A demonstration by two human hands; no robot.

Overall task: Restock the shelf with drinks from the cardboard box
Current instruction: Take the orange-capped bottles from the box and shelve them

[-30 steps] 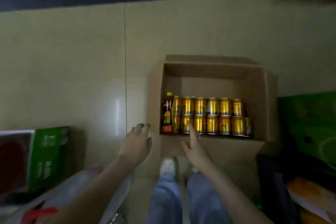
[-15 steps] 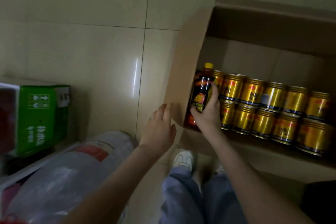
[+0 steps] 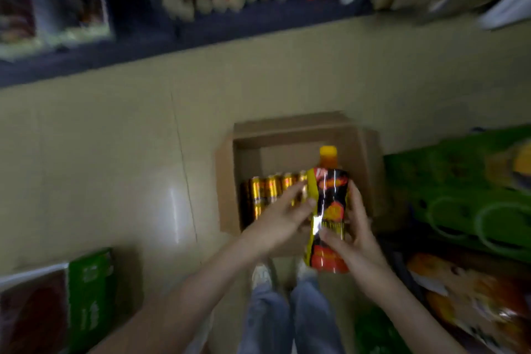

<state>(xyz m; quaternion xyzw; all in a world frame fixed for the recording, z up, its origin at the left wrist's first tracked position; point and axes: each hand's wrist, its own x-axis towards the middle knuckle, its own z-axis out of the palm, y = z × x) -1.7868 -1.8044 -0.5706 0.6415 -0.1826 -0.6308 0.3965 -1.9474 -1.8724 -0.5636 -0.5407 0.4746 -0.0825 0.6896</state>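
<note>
**Bottle held over the open box, in transit to the shelf.** The bottle (image 3: 330, 204), dark drink with a yellow cap uppermost, is held upright above the right half of the cardboard box (image 3: 227, 195) and appears clear of the box's contents. The right hand (image 3: 356, 238) grasps it from the box's right side. Its thumb lies across the lower label and its fingers (image 3: 355, 198) run up the far flank, a wrap that probably carries the weight. The left hand (image 3: 280, 223) meets the bottle from the box's left side, and its fingers (image 3: 305, 205) touch the label edge. Motion blur hides whether they curl round it or only steady it. Keeping the cap on top suits a bottle that will stand on the shelf. Inside the box, along its near wall, gold cans (image 3: 267, 190) stand packed in rows, stock not yet moved. Beyond the box's far wall, across a strip of floor (image 3: 115, 167), runs the dark shelf (image 3: 201, 34), whose goods are too blurred to name. Just beside the box's right wall lies a green carton (image 3: 459, 181). The person's legs (image 3: 287, 319) are on the box's near side.
</note>
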